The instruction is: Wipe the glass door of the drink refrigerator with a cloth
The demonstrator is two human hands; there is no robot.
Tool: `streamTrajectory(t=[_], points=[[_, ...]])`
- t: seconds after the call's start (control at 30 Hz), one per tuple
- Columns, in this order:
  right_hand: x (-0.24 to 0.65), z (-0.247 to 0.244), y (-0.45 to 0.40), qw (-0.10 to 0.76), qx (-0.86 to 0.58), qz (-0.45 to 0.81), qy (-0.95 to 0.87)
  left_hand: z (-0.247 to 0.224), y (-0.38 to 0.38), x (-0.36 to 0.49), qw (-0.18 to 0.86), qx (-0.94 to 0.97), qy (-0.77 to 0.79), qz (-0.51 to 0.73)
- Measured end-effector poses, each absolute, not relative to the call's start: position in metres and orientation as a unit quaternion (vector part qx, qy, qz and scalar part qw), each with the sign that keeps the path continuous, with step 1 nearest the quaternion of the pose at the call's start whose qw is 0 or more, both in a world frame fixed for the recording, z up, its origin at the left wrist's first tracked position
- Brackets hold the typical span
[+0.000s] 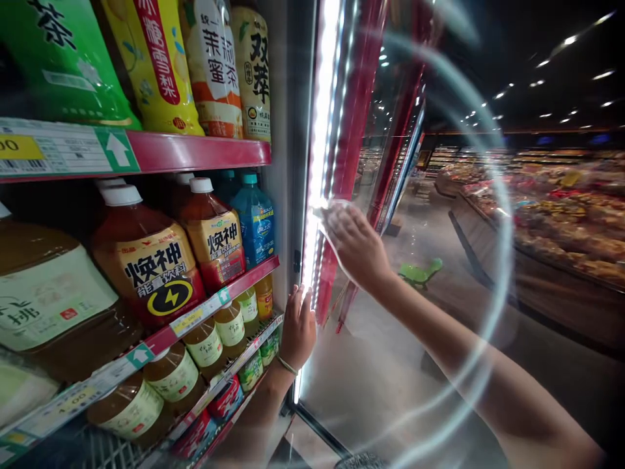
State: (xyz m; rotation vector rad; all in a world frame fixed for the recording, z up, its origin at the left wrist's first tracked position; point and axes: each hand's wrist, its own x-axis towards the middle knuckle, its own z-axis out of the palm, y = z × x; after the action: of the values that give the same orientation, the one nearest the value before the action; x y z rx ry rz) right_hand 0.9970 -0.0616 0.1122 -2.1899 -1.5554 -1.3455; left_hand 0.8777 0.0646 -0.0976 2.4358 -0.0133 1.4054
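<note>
Pressing a thin white cloth (318,212) against the lit strip (325,98): right hand (354,244), fingers nearly straight, close together, laid over the cloth. Left hand (300,326), lower down, fingers up and partly spread, touching the strip's lower part; no object seen in it. Thin band (288,365) on left wrist. Red door frame (350,143) just beyond the strip. Left side, drink shelves: 4 front bottles on the upper shelf (195,152), green to beige; 2 red-brown energy-drink bottles (159,267) and 1 blue bottle (254,221) on the next. Smaller bottles below. Far right, blurred store display (566,215).
</note>
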Motion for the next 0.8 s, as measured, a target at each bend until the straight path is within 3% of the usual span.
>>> streamTrajectory(t=[0.17, 0.27, 0.4, 0.5, 0.63, 0.8], points=[[0.991, 0.023, -0.086, -0.023, -0.694, -0.374, -0.615, -0.097, 0.069, 0.88, 0.154, 0.853, 0.004, 0.499], [1.002, 0.046, -0.089, -0.032, -0.693, -0.383, -0.609, -0.09, 0.065, 0.885, 0.158, 0.847, 0.002, 0.507], [1.019, 0.105, -0.078, 0.041, -0.717, -0.439, -0.54, -0.085, 0.053, 0.89, 0.164, 0.844, -0.001, 0.511], [1.02, 0.095, -0.076, 0.043, -0.712, -0.442, -0.544, -0.086, 0.051, 0.889, 0.17, 0.848, 0.001, 0.503], [1.02, 0.068, -0.087, -0.022, -0.669, -0.391, -0.632, -0.091, 0.058, 0.882, 0.173, 0.846, 0.009, 0.504], [1.026, 0.104, -0.09, 0.008, -0.71, -0.458, -0.535, -0.093, 0.059, 0.877, 0.159, 0.843, 0.013, 0.514]])
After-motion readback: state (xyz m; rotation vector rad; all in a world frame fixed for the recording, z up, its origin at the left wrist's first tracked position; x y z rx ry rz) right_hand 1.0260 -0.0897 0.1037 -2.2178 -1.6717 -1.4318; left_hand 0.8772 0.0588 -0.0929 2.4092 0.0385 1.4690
